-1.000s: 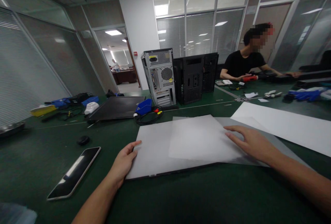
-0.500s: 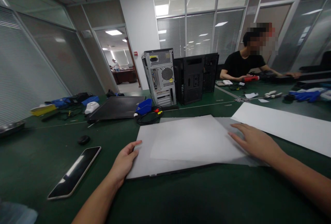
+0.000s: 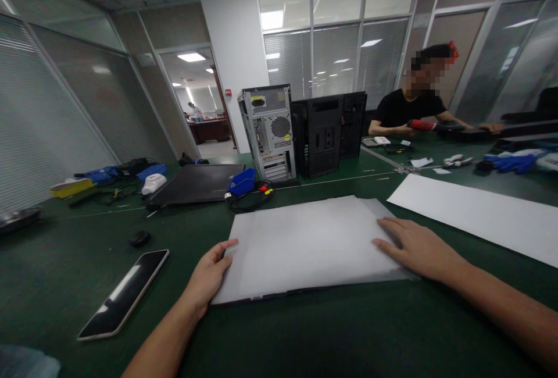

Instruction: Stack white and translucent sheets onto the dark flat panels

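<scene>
A thin white panel with a black edge (image 3: pixel 300 250) lies flat before me, a bit tilted to my view. My left hand (image 3: pixel 211 276) is closed around its left edge, thumb on top; the fingers beneath are hidden. Over the panel lies a translucent white sheet (image 3: pixel 370 210), nearly lined up with it and jutting out a little at the right. On the sheet's right end rests my right hand (image 3: pixel 414 247), fingers stretched out and thumb apart. That hand covers part of the sheet's right edge.
A white board (image 3: pixel 475 215) lies at right. Behind stand an open computer case (image 3: pixel 268 134) and black cases (image 3: pixel 325 134). A phone (image 3: pixel 126 293) and round black object (image 3: pixel 139 238) lie left, a dark flat panel (image 3: pixel 196 183) farther back. Across the table a person (image 3: pixel 405 107) holds a red tool.
The translucent sheet has slid left over the panel and lines up with it more closely. My right hand has moved left with it; my left hand keeps its grip.
</scene>
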Demonstrator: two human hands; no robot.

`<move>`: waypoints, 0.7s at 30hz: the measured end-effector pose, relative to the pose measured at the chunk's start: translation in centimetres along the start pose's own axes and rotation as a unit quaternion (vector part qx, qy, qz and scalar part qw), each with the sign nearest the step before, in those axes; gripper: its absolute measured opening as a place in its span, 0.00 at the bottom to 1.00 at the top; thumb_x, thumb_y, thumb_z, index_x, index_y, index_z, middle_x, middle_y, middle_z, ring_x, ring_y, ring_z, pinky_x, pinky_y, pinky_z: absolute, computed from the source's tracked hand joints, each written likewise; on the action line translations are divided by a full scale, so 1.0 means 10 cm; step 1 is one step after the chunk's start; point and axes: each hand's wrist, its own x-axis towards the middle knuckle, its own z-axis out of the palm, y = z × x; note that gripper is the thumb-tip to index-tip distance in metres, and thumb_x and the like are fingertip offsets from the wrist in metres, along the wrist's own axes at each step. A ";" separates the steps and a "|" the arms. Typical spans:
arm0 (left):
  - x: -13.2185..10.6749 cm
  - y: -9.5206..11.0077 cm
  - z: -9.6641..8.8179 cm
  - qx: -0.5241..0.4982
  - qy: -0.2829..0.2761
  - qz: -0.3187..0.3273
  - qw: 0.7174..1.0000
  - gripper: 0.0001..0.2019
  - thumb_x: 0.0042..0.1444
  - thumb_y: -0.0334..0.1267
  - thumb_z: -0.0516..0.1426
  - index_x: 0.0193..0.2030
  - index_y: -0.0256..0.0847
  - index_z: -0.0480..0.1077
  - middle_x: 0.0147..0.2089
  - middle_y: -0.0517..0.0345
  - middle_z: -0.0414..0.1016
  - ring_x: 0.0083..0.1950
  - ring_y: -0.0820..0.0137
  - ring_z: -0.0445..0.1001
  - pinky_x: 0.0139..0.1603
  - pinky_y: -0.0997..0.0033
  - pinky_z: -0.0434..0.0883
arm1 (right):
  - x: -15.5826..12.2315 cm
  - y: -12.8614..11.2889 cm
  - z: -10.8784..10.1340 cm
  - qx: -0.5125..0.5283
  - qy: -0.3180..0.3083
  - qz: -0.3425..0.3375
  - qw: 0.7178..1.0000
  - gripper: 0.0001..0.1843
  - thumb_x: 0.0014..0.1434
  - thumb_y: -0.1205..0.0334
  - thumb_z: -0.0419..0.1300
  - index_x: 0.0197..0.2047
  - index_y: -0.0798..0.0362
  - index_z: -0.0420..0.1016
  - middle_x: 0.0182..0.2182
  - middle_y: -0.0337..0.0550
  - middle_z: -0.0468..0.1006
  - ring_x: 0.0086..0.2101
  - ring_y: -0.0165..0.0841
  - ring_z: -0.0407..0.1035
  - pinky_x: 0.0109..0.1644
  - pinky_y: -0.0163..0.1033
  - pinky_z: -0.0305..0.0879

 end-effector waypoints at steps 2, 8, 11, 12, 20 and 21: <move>0.01 -0.02 -0.01 0.003 0.003 0.008 1.000 0.21 0.52 0.33 0.56 0.55 0.41 0.69 0.45 0.54 0.77 0.30 0.73 0.72 0.32 0.73 0.68 | -0.01 -0.04 0.01 0.015 0.005 -0.015 1.000 0.40 0.59 0.32 0.42 0.65 0.47 0.60 0.62 0.47 0.62 0.58 0.46 0.60 0.61 0.56 0.57; 0.04 -0.07 -0.01 -0.006 -0.013 0.032 0.999 0.25 0.48 0.36 0.61 0.56 0.40 0.68 0.53 0.51 0.75 0.38 0.69 0.74 0.37 0.72 0.70 | -0.08 -0.20 -0.13 0.083 0.007 -0.073 0.994 0.35 0.62 0.38 0.43 0.69 0.40 0.47 0.67 0.36 0.50 0.63 0.38 0.53 0.66 0.50 0.52; 0.05 -0.08 -0.01 -0.005 -0.014 0.041 0.999 0.25 0.48 0.35 0.60 0.55 0.39 0.69 0.55 0.50 0.74 0.43 0.68 0.74 0.40 0.71 0.70 | -0.08 -0.22 -0.19 0.082 0.031 -0.075 0.993 0.34 0.62 0.39 0.45 0.68 0.42 0.53 0.65 0.39 0.56 0.61 0.40 0.56 0.65 0.51 0.54; 0.05 -0.08 -0.01 -0.004 -0.014 0.042 0.999 0.25 0.48 0.35 0.60 0.55 0.39 0.69 0.56 0.50 0.73 0.44 0.67 0.74 0.41 0.71 0.69 | -0.08 -0.21 -0.20 0.077 0.036 -0.067 0.994 0.33 0.62 0.39 0.45 0.66 0.43 0.57 0.63 0.41 0.60 0.59 0.40 0.59 0.63 0.52 0.56; 0.01 -0.04 -0.01 -0.007 -0.012 0.031 0.999 0.24 0.50 0.34 0.57 0.56 0.39 0.69 0.53 0.51 0.74 0.38 0.70 0.74 0.37 0.72 0.69 | -0.03 -0.20 -0.20 0.072 0.001 -0.101 0.992 0.28 0.63 0.41 0.44 0.51 0.47 0.74 0.50 0.45 0.74 0.50 0.40 0.67 0.56 0.51 0.63; 0.00 -0.03 -0.01 -0.007 -0.010 0.027 1.000 0.24 0.50 0.34 0.57 0.56 0.39 0.69 0.52 0.51 0.75 0.37 0.70 0.73 0.36 0.73 0.68 | -0.03 -0.20 -0.20 0.074 0.006 -0.104 0.992 0.28 0.63 0.41 0.44 0.52 0.47 0.74 0.50 0.45 0.74 0.50 0.40 0.67 0.56 0.51 0.63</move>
